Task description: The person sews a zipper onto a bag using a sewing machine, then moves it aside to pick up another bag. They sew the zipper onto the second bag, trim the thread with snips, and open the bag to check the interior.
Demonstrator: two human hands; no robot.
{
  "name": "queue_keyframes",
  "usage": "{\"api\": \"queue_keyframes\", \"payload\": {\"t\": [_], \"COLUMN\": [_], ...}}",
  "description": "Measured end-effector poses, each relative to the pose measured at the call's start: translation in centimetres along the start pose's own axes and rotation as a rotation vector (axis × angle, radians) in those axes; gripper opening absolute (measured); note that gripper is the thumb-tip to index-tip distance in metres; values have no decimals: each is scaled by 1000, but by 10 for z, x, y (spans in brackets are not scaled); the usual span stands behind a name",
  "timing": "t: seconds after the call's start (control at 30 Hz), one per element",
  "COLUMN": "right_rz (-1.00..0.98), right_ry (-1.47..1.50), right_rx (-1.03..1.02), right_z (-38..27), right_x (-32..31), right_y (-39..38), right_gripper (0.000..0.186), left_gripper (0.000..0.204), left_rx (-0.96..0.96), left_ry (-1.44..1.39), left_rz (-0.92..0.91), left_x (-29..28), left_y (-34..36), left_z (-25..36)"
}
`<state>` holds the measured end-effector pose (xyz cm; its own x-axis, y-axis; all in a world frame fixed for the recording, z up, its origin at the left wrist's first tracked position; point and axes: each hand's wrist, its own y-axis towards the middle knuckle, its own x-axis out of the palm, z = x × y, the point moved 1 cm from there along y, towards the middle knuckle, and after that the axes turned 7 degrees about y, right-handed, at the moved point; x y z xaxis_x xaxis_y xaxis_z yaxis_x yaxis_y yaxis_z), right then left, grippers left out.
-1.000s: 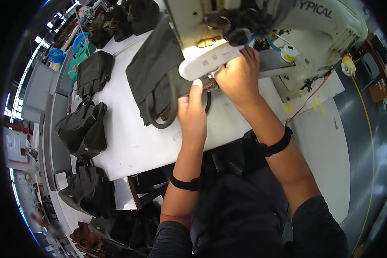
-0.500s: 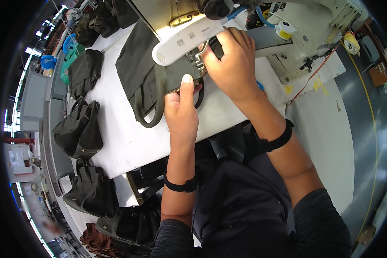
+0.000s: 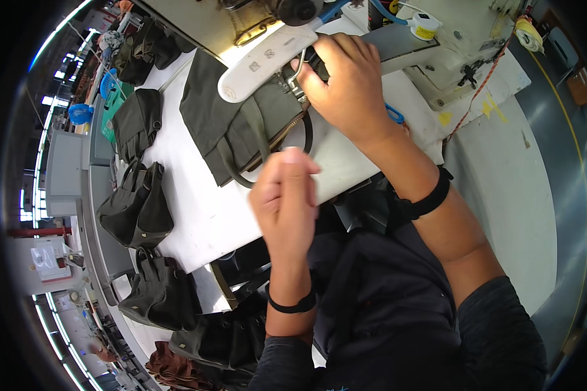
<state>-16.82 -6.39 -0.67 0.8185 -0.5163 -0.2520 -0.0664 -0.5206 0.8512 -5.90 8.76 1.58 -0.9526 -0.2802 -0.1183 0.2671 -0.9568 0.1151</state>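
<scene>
A dark green handbag (image 3: pixel 218 104) with two handles and a brass zipper lies on the white table, its right end under the head of a sewing machine (image 3: pixel 267 63). My right hand (image 3: pixel 349 88) is closed at that end, dark material between thumb and fingers. Its thumb tip is beside a bent metal lever (image 3: pixel 299 68) near the presser foot, and the far fingertips are hidden. My left hand (image 3: pixel 285 195) is off the bag, over the table's near edge by the handles. It is slightly blurred, with curled fingers, thumb on top, and nothing visible in it.
More dark green bags (image 3: pixel 137 205) line the table's left side, and brown material (image 3: pixel 176 365) lies at lower left. Blue-handled scissors (image 3: pixel 394 114) are partly visible behind my right wrist. A small white bottle (image 3: pixel 425 26) stands on the machine. The white tabletop (image 3: pixel 195 228) ends before my body.
My left hand has let go of the bag's zippered edge and drawn back toward me. My right hand stays at the machine. The whole view has shifted slightly.
</scene>
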Motion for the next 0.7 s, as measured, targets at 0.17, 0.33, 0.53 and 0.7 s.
{"api": "queue_keyframes", "payload": {"t": [0.17, 0.33, 0.53, 0.7], "right_rz": [25, 15, 24, 25], "right_ry": [66, 35, 39, 26], "right_rx": [-12, -10, -30, -53], "right_z": [-5, -1, 0, 0], "right_x": [-2, 2, -1, 1], "right_y": [4, -1, 1, -1], "right_gripper": [23, 27, 26, 27], "left_gripper": [34, 28, 18, 11], "left_rx": [154, -121, 565, 676], "left_ry": [775, 1201, 936, 998], "left_rz": [184, 146, 12, 59], "left_x": [-57, -95, -33, -25], "left_y": [36, 59, 78, 92], "left_z": [15, 19, 17, -4]}}
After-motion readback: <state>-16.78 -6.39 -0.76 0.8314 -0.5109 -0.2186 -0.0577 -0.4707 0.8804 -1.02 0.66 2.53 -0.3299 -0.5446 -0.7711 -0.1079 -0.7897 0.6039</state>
